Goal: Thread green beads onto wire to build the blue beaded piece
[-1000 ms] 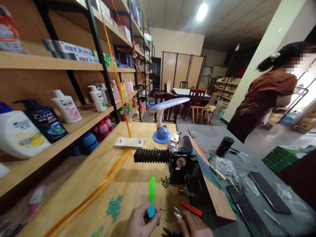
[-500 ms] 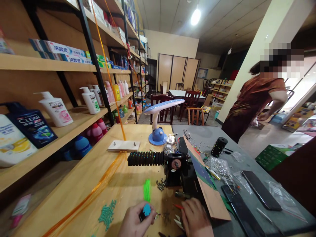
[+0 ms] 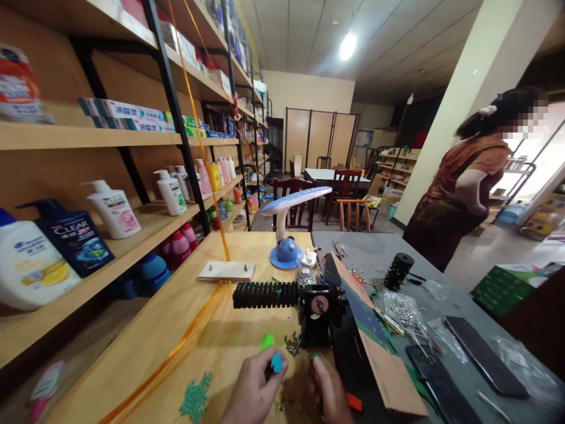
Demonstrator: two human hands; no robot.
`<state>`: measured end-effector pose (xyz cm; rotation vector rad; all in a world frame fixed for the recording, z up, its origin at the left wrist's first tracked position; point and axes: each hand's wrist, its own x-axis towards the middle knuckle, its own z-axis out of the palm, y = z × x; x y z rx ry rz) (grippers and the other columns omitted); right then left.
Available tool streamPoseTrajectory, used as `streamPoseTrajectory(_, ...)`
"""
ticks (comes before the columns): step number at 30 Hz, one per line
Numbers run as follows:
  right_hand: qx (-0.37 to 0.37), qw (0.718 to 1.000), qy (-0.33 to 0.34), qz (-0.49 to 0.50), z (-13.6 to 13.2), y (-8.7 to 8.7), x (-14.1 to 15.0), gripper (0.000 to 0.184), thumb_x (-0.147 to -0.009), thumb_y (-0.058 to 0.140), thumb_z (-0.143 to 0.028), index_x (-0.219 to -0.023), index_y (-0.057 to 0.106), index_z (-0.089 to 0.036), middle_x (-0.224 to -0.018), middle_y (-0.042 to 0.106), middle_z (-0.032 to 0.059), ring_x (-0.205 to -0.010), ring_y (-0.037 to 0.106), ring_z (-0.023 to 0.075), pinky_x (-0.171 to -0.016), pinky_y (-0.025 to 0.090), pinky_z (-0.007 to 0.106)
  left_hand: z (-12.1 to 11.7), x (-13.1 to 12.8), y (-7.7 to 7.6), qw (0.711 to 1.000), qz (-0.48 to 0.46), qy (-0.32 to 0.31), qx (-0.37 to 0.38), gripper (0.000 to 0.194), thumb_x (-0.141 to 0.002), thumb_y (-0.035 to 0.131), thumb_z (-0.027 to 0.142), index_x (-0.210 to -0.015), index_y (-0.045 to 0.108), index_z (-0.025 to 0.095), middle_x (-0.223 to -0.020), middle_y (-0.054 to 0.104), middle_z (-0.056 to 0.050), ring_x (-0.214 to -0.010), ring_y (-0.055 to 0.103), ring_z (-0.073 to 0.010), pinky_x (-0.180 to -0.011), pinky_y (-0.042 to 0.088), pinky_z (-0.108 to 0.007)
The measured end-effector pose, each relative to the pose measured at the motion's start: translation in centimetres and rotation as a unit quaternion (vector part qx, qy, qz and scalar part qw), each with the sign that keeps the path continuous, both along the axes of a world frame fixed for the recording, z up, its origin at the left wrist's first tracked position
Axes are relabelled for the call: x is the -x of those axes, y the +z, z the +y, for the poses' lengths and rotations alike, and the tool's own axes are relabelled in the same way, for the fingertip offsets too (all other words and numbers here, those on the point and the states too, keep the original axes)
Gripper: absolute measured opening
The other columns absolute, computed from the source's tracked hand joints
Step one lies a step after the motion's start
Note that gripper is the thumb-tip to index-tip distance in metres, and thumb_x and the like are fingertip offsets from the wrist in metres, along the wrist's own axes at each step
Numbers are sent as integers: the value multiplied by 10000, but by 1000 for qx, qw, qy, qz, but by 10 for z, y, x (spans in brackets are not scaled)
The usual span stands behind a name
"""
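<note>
My left hand [image 3: 256, 383] is closed round a small piece with a bright blue, ragged-edged top [image 3: 276, 363]; its darker body is mostly hidden by the fingers. Just to the right, my right hand [image 3: 327, 386] has its fingers pinched together. A tiny green bit [image 3: 315, 355] shows at its fingertips, too small to name. Beyond my left hand lies a bright green bundle of strands [image 3: 267, 340], partly covered. Small dark metal pieces [image 3: 292, 343] lie between it and the machine. A heap of little teal pieces [image 3: 196, 397] sits to the left on the wooden table.
A black machine [image 3: 318, 306] with a ribbed roller [image 3: 265, 294] stands ahead. Orange threads [image 3: 194, 335] run past a white plate [image 3: 226, 271]. A blue lamp [image 3: 286, 253], cardboard strip [image 3: 388, 359], phone [image 3: 485, 356] and bagged parts [image 3: 399, 309] surround it. A person [image 3: 459, 176] stands right.
My right hand has left the red-handled tool and moved up and left, its fingers now pinched. My left hand has shifted slightly up and right, still holding the blue-topped piece. The view has tilted slightly.
</note>
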<state>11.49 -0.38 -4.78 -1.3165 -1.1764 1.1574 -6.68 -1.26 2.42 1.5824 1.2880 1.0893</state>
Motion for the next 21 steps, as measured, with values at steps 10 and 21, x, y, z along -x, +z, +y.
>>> streamPoseTrajectory(10, 112, 989, -55, 77, 12, -10, 38, 649, -769, 457, -767, -405, 481, -231, -366, 396, -45, -337, 325, 94, -366, 230, 237, 7, -11, -1, 1000, 17, -8, -2, 248, -865, 615, 363, -691, 641, 188, -634, 647, -22, -626, 558, -196, -603, 388, -258)
streamPoseTrajectory(21, 86, 994, -30, 59, 10, -3, 38, 591, -815, 419, -688, -434, 478, -240, -386, 377, -55, -386, 336, 111, -424, 238, 256, 10, -10, -2, 999, 30, -13, -1, 276, -885, 591, 372, -679, 621, 190, -633, 622, -13, -630, 534, -190, -601, 367, -263)
